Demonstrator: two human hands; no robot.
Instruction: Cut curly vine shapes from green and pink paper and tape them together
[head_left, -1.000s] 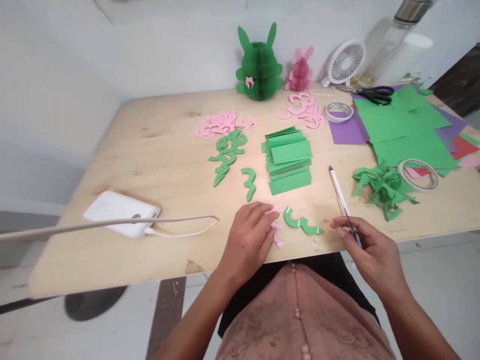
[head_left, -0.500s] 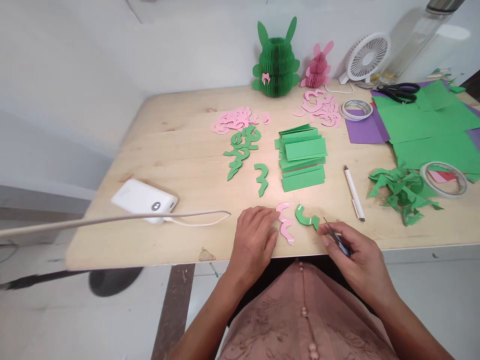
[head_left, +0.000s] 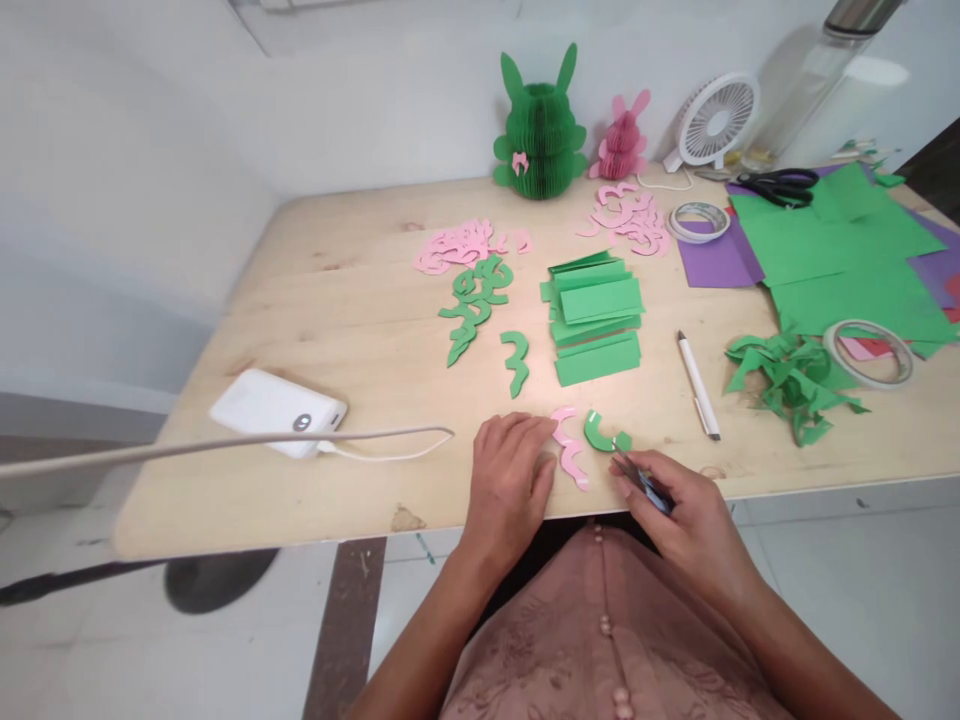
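Observation:
My left hand (head_left: 512, 470) lies on the table with its fingers stretched out, fingertips at the left edge of a wavy pink paper strip (head_left: 571, 455) with white tape patches. My right hand (head_left: 679, 505) is closed around dark pointed tweezers (head_left: 643, 484). Their tip meets a curved green paper piece (head_left: 598, 432) that carries small white tape strips and lies just right of the pink one. Beyond my left hand is another wavy green cutout (head_left: 515, 362). Folded green paper strips (head_left: 600, 305) are stacked farther back.
Pink cutouts (head_left: 454, 247) and green cutouts (head_left: 474, 300) lie in piles. A pen (head_left: 699, 388), green scraps (head_left: 795, 380), tape rolls (head_left: 699, 222) and black scissors (head_left: 780, 187) are to the right. A white power bank (head_left: 277, 410) with a cable sits left. Paper rabbits (head_left: 541, 140) stand behind.
My right hand has moved left, bringing the tweezers' tip from the green piece's right end to the white strip near its middle. My left hand stays by the pink strip.

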